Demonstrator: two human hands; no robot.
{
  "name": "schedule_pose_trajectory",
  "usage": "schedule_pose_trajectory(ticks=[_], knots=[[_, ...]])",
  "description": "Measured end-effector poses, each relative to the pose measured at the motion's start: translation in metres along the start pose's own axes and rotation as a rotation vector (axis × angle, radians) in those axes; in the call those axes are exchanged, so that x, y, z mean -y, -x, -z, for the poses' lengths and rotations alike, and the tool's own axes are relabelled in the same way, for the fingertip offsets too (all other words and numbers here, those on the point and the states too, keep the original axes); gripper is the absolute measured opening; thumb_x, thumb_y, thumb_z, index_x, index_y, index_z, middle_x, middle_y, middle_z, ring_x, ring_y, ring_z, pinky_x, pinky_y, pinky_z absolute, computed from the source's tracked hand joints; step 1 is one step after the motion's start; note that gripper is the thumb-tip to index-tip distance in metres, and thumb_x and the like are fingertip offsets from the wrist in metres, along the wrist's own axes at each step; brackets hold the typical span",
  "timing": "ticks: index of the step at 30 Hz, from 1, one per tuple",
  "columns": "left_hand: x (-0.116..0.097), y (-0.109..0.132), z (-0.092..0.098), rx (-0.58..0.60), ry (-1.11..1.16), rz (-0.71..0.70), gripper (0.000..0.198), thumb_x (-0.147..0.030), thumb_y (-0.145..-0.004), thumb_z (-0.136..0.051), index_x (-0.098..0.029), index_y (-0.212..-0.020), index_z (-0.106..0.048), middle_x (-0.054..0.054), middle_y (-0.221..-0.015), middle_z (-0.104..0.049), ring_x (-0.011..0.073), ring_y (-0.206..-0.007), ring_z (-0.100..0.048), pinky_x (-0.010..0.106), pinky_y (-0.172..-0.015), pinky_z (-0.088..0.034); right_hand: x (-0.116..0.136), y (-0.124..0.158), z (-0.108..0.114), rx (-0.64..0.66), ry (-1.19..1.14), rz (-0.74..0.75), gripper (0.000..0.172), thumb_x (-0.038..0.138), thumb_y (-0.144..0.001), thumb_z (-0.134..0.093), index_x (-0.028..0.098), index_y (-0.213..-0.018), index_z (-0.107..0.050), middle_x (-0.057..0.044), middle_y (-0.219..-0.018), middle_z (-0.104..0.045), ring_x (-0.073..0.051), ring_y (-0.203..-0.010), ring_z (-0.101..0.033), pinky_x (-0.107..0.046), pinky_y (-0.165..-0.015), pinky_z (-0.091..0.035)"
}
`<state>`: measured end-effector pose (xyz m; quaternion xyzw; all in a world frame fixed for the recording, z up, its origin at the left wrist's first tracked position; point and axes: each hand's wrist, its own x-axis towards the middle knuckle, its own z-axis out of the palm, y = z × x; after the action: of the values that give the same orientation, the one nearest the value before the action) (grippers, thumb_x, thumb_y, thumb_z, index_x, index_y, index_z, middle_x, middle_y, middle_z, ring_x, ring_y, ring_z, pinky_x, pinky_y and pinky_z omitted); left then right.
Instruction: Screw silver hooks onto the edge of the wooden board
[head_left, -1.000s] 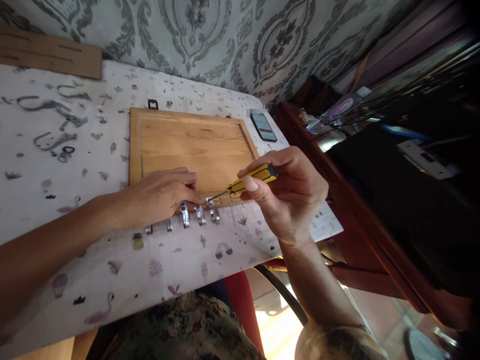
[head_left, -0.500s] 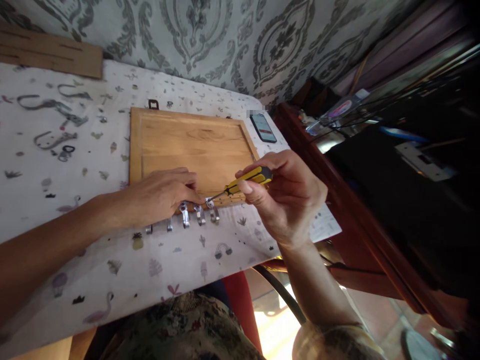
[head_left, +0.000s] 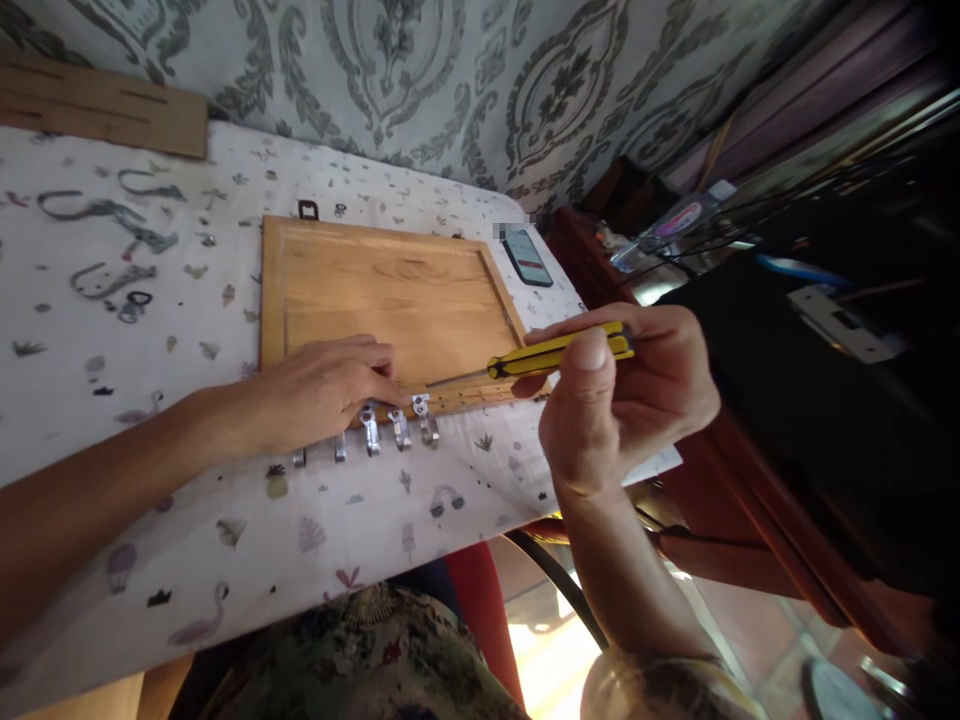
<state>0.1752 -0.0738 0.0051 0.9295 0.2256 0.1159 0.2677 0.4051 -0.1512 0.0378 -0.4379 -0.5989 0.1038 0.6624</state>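
1. Two hands are at work. The right hand (head_left: 637,390) is closed around one screwdriver (head_left: 529,358), yellow and black, thumb laid along the handle.
2. The screwdriver's one thin shaft points left, its tip over the front part of the board, just behind the rightmost hook; whether it touches the wood I cannot tell.
3. The left hand (head_left: 322,395) is partly curled, fingers bent down at the board's front edge beside the hooks; its underside is hidden, so I cannot tell whether it grips anything.
4. One wooden board (head_left: 390,290), framed by a raised border, lies flat on one printed tablecloth (head_left: 322,540).
5. Five metal hooks (head_left: 370,432) show in a row along the board's front edge; the left hand partly covers the leftmost ones.
6. At least three loose hooks (head_left: 159,241) lie to the left, some overlapping, so their exact number is unclear.
7. One small black bracket (head_left: 301,210) sits at the board's back edge.
8. One phone (head_left: 528,257) lies near the back right corner; one slotted cardboard piece (head_left: 105,105) lies back left.
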Motion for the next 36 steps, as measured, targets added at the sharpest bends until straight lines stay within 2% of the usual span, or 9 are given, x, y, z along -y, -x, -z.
schedule_pose_trajectory(ticks=[6,14,24,31,36], knots=[[0.003,0.001,-0.001,-0.023,0.007,-0.009,0.053,-0.001,-0.095,-0.046,-0.032,-0.122,-0.079,0.001,-0.101,-0.068,0.0183,-0.097,-0.063,0.028,-0.085,-0.045,-0.007,0.002,0.007,0.044,0.053,-0.005,0.021,0.044,-0.095,-0.078,0.026,-0.090,-0.069,0.005,-0.073,-0.069,-0.010,-0.047,-0.064,-0.023,-0.039,-0.052],[0.005,0.000,-0.002,-0.025,-0.005,-0.004,0.050,-0.004,-0.094,-0.044,-0.027,-0.121,-0.079,0.004,-0.107,-0.070,0.0205,-0.103,-0.064,0.030,-0.091,-0.047,-0.009,0.003,0.007,0.068,0.099,0.018,0.022,0.044,-0.096,-0.077,0.026,-0.089,-0.068,0.004,-0.072,-0.068,-0.011,-0.046,-0.065,-0.022,-0.038,-0.052],[0.005,0.000,-0.002,-0.015,-0.002,-0.020,0.050,-0.006,-0.097,-0.045,-0.030,-0.125,-0.079,0.004,-0.105,-0.067,0.0193,-0.101,-0.063,0.030,-0.087,-0.046,-0.011,0.003,0.007,0.118,0.129,0.007,0.023,0.049,-0.098,-0.074,0.028,-0.090,-0.066,0.002,-0.076,-0.069,-0.013,-0.047,-0.065,-0.027,-0.038,-0.054],[0.006,0.000,-0.003,-0.010,-0.003,-0.016,0.054,-0.002,-0.095,-0.045,-0.032,-0.126,-0.079,0.003,-0.106,-0.067,0.0191,-0.102,-0.063,0.030,-0.087,-0.046,-0.008,0.003,0.006,0.094,0.093,0.022,0.019,0.044,-0.098,-0.076,0.029,-0.092,-0.067,0.002,-0.076,-0.067,-0.014,-0.049,-0.066,-0.029,-0.041,-0.055],[0.008,0.000,-0.005,-0.014,-0.012,-0.019,0.047,-0.007,-0.099,-0.048,-0.032,-0.125,-0.079,0.003,-0.105,-0.066,0.0198,-0.101,-0.063,0.030,-0.087,-0.045,-0.012,0.001,0.009,0.140,0.142,-0.023,0.019,0.043,-0.096,-0.077,0.028,-0.092,-0.067,0.002,-0.077,-0.070,-0.014,-0.049,-0.066,-0.028,-0.040,-0.054]])
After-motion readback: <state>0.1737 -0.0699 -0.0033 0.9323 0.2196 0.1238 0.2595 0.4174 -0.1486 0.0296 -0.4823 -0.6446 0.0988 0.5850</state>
